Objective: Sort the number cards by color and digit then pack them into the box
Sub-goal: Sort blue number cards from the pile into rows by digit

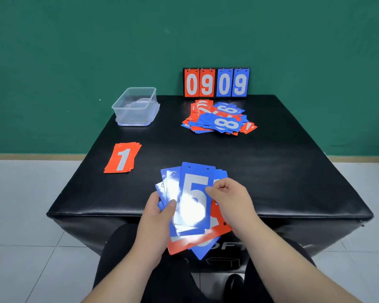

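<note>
Gripping card fan point(172, 189) in left hand point(160, 212) over near worktop point(293, 171) edge, pinching blue 5 point(195, 186) with right hand point(228, 195). Red 1 stack point(123, 158) by left edge, box point(136, 106) at far-left corner. Risk: glossy fan slipping, spilling off near edge.

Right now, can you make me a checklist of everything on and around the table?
Surface: black padded table.
Job's things: clear box; red 1 stack; mixed card pile; fanned cards topped by blue 5 card.
Clutter: scoreboard showing 0909.
Hands: left hand holds the fanned cards; right hand pinches the blue 5 card.
Cables: nothing seen.
Surroundings: green wall, tiled floor.
</note>
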